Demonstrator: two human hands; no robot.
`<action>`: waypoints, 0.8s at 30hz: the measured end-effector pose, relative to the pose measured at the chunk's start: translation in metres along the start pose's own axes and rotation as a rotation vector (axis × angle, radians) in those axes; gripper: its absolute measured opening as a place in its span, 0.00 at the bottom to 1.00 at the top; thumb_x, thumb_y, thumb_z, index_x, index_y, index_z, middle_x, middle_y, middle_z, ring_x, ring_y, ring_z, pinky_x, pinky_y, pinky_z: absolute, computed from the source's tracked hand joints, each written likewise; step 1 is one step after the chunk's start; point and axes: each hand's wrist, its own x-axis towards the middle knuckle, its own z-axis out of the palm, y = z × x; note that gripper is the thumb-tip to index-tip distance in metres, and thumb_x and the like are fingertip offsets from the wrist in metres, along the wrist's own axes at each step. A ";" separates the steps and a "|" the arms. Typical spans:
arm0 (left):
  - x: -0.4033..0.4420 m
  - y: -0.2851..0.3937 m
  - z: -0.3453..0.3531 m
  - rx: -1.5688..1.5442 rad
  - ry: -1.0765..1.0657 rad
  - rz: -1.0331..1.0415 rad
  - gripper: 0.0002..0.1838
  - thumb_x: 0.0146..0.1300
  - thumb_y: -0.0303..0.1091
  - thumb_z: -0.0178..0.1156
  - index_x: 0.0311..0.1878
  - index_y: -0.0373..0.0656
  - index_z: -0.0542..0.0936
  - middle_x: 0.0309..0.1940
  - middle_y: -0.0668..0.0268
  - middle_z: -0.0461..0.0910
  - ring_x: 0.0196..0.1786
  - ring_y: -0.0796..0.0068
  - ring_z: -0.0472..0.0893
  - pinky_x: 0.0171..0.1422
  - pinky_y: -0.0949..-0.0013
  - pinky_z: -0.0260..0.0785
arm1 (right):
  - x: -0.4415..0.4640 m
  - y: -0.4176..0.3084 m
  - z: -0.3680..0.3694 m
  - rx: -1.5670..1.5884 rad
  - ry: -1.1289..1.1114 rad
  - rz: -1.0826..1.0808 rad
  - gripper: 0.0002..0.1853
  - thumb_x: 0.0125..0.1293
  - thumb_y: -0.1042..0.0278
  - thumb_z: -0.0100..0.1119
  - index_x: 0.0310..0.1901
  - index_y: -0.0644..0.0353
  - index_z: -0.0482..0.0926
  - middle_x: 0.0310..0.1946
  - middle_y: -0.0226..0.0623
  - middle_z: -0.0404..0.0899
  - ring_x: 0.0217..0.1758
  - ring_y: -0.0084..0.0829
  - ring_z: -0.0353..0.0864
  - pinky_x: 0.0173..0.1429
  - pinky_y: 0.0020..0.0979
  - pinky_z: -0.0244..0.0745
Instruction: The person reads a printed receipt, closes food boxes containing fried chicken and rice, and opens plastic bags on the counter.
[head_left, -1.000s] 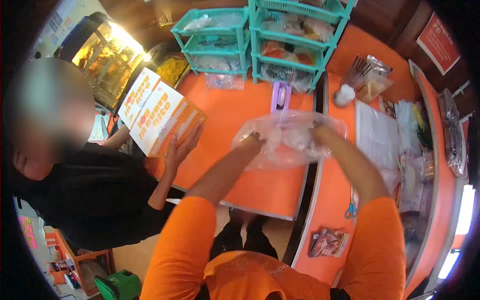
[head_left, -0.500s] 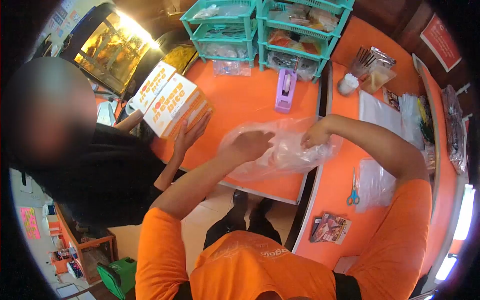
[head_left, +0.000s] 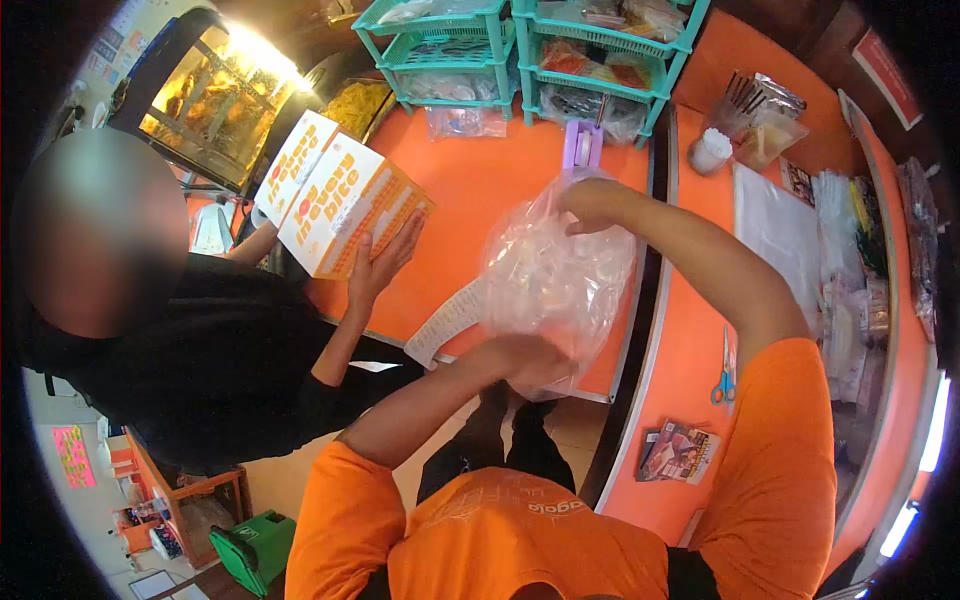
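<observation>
A clear plastic bag (head_left: 560, 270) with something pale inside lies over the front of the orange table. My left hand (head_left: 535, 362) is at its near end; its fingers are hidden under the plastic and blurred. At the far end, my right hand (head_left: 592, 205) has its fingers closed on the bag's gathered edge. A white printed paper slip (head_left: 448, 322) sticks out to the left of the bag. Just beyond my right hand stands a purple tape dispenser (head_left: 582, 147), partly covered by the bag.
At left a person in black (head_left: 200, 350) holds a white and orange box (head_left: 345, 210). Teal racks (head_left: 440, 50) stand at the back. Scissors (head_left: 723, 380), printed cards (head_left: 680, 452), a cup (head_left: 710, 152) and plastic sheets (head_left: 770, 225) lie on the right counter.
The bag has turned from lying crosswise to lengthwise. My right hand has moved up and left, my left hand down toward me. The paper slip has come into view.
</observation>
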 end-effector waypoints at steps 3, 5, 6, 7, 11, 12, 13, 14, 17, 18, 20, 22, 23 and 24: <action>-0.012 -0.001 -0.019 0.274 0.860 -0.354 0.28 0.66 0.60 0.51 0.51 0.44 0.80 0.53 0.51 0.79 0.59 0.50 0.75 0.63 0.47 0.64 | -0.007 -0.029 -0.019 -0.003 -0.451 0.133 0.21 0.62 0.44 0.57 0.48 0.50 0.84 0.43 0.46 0.84 0.52 0.47 0.80 0.60 0.47 0.70; 0.003 -0.009 0.005 0.338 1.114 -0.396 0.27 0.65 0.59 0.52 0.52 0.44 0.80 0.55 0.50 0.77 0.62 0.49 0.72 0.64 0.43 0.61 | -0.028 -0.040 -0.016 -0.120 -0.638 0.063 0.27 0.60 0.36 0.56 0.53 0.45 0.83 0.47 0.46 0.83 0.55 0.46 0.78 0.64 0.52 0.64; 0.013 -0.017 0.020 0.403 1.360 -0.436 0.27 0.65 0.57 0.53 0.53 0.44 0.79 0.57 0.49 0.75 0.65 0.48 0.69 0.65 0.40 0.59 | -0.044 -0.046 -0.019 -0.118 -0.643 0.060 0.27 0.60 0.36 0.56 0.53 0.45 0.83 0.47 0.46 0.83 0.55 0.46 0.78 0.64 0.52 0.64; 0.025 -0.029 0.028 0.401 1.359 -0.436 0.27 0.65 0.57 0.53 0.53 0.44 0.79 0.57 0.49 0.75 0.65 0.48 0.69 0.65 0.40 0.59 | -0.063 -0.052 -0.028 -0.160 -0.579 0.025 0.30 0.56 0.33 0.57 0.52 0.44 0.83 0.49 0.45 0.82 0.58 0.46 0.77 0.65 0.55 0.62; 0.055 -0.069 0.038 0.547 1.339 -0.422 0.20 0.62 0.45 0.57 0.52 0.43 0.79 0.56 0.51 0.74 0.66 0.51 0.67 0.69 0.40 0.55 | -0.100 -0.054 -0.008 -0.107 -0.528 -0.152 0.37 0.46 0.25 0.61 0.54 0.42 0.82 0.55 0.40 0.77 0.66 0.45 0.68 0.67 0.64 0.54; 0.054 -0.078 0.033 0.538 1.293 -0.485 0.17 0.61 0.42 0.58 0.49 0.44 0.80 0.52 0.53 0.77 0.65 0.53 0.69 0.69 0.41 0.54 | -0.107 -0.056 -0.004 -0.149 -0.486 -0.204 0.38 0.46 0.27 0.62 0.56 0.42 0.81 0.53 0.38 0.76 0.68 0.43 0.66 0.70 0.67 0.47; 0.048 -0.084 0.031 0.533 1.286 -0.487 0.17 0.61 0.42 0.58 0.49 0.44 0.80 0.52 0.53 0.77 0.65 0.53 0.69 0.69 0.41 0.54 | -0.117 -0.061 -0.001 -0.142 -0.489 -0.207 0.38 0.46 0.27 0.62 0.56 0.42 0.81 0.53 0.38 0.76 0.68 0.43 0.66 0.70 0.67 0.47; 0.039 -0.091 0.028 0.521 1.114 -0.489 0.17 0.60 0.44 0.60 0.47 0.44 0.80 0.48 0.58 0.79 0.64 0.57 0.70 0.70 0.42 0.53 | -0.128 -0.067 0.001 -0.112 -0.342 -0.276 0.35 0.48 0.31 0.63 0.56 0.38 0.80 0.52 0.37 0.77 0.67 0.41 0.66 0.72 0.67 0.43; 0.007 -0.087 0.015 0.498 1.102 -0.436 0.12 0.63 0.42 0.59 0.36 0.43 0.81 0.33 0.66 0.83 0.51 0.67 0.80 0.66 0.48 0.59 | -0.153 -0.091 0.002 -0.084 -0.270 -0.352 0.28 0.52 0.41 0.66 0.55 0.36 0.80 0.51 0.35 0.77 0.65 0.38 0.68 0.74 0.66 0.40; -0.001 -0.090 0.008 0.060 1.171 -0.346 0.10 0.64 0.40 0.57 0.36 0.44 0.80 0.33 0.65 0.83 0.47 0.68 0.81 0.60 0.52 0.63 | -0.158 -0.094 0.003 -0.084 -0.356 -0.357 0.24 0.53 0.48 0.67 0.54 0.38 0.81 0.50 0.34 0.78 0.64 0.38 0.70 0.74 0.66 0.42; -0.011 -0.099 0.000 -0.373 1.201 -0.235 0.08 0.66 0.38 0.56 0.36 0.45 0.80 0.33 0.64 0.84 0.42 0.68 0.81 0.54 0.56 0.67 | -0.169 -0.080 0.020 -0.077 -0.368 -0.287 0.22 0.53 0.55 0.67 0.52 0.40 0.81 0.49 0.35 0.77 0.63 0.38 0.70 0.75 0.63 0.44; -0.017 -0.111 -0.004 -0.888 1.335 0.014 0.10 0.69 0.39 0.55 0.37 0.44 0.79 0.31 0.67 0.83 0.38 0.74 0.81 0.45 0.64 0.69 | -0.176 -0.068 0.017 -0.073 -0.379 -0.222 0.19 0.53 0.61 0.67 0.49 0.42 0.82 0.48 0.35 0.77 0.62 0.38 0.71 0.75 0.61 0.46; -0.018 -0.110 -0.002 -0.882 1.346 0.018 0.10 0.69 0.39 0.55 0.37 0.44 0.79 0.31 0.67 0.83 0.38 0.74 0.81 0.45 0.64 0.69 | -0.179 -0.062 0.007 -0.049 -0.225 -0.175 0.17 0.51 0.64 0.67 0.45 0.44 0.83 0.46 0.35 0.76 0.60 0.38 0.71 0.75 0.59 0.47; -0.019 -0.106 0.000 -1.016 1.302 0.024 0.10 0.69 0.40 0.55 0.38 0.44 0.78 0.31 0.69 0.82 0.37 0.75 0.81 0.46 0.65 0.69 | -0.180 -0.062 -0.003 -0.025 -0.071 -0.129 0.14 0.50 0.67 0.66 0.41 0.46 0.84 0.44 0.36 0.75 0.59 0.39 0.72 0.75 0.57 0.49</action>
